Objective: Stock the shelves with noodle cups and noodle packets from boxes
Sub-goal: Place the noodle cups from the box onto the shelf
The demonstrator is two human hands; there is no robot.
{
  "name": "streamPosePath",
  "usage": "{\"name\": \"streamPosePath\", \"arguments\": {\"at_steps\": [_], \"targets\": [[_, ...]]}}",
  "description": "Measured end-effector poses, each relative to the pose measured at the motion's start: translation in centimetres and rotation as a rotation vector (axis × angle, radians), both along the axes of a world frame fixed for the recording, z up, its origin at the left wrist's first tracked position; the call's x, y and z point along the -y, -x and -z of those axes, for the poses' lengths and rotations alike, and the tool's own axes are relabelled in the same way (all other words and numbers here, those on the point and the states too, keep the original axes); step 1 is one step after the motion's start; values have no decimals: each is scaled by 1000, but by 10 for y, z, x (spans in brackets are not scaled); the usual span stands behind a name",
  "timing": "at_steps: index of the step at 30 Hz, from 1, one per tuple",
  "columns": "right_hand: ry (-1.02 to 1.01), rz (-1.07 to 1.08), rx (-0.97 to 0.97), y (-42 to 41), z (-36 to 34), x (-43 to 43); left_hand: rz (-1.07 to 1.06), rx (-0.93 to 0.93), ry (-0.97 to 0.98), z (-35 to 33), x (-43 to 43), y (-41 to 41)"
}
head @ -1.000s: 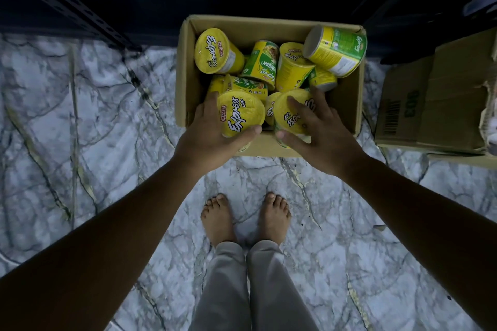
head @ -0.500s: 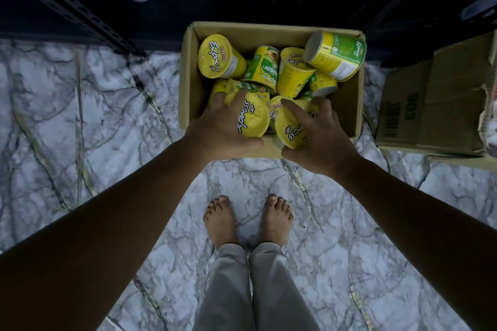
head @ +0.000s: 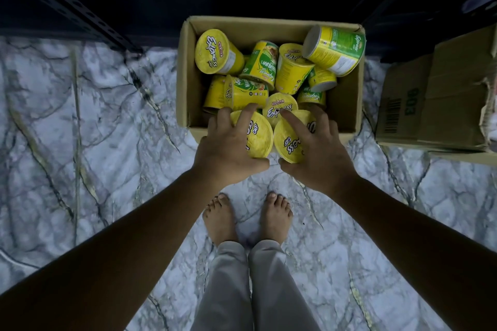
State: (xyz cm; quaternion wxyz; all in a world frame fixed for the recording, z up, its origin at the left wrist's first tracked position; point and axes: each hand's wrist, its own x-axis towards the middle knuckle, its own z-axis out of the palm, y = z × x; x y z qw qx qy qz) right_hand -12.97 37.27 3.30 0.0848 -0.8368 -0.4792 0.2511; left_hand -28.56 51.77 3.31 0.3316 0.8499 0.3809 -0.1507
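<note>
Being clasped at the near edge of the cardboard box [head: 184,75]: the left noodle cup [head: 259,137] by the left hand [head: 228,148], the right noodle cup [head: 287,142] by the right hand [head: 318,154], while other cups [head: 334,48] are lying jumbled inside.

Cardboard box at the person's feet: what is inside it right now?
Loose yellow noodle cups lie jumbled inside the cardboard box. The left hand and right hand each grip one cup at its near edge. The box floor and any lower layer are covered.
</note>
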Motion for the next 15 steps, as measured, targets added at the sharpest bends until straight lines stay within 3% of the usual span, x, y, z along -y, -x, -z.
{"name": "streamPosePath", "arguments": {"at_steps": [11,15], "targets": [[34,-13,-39,0,-10,3,121,-17,-48,-15,-2,5],[8,69,-102,2,-46,4,21,73,69,-49,3,11]]}}
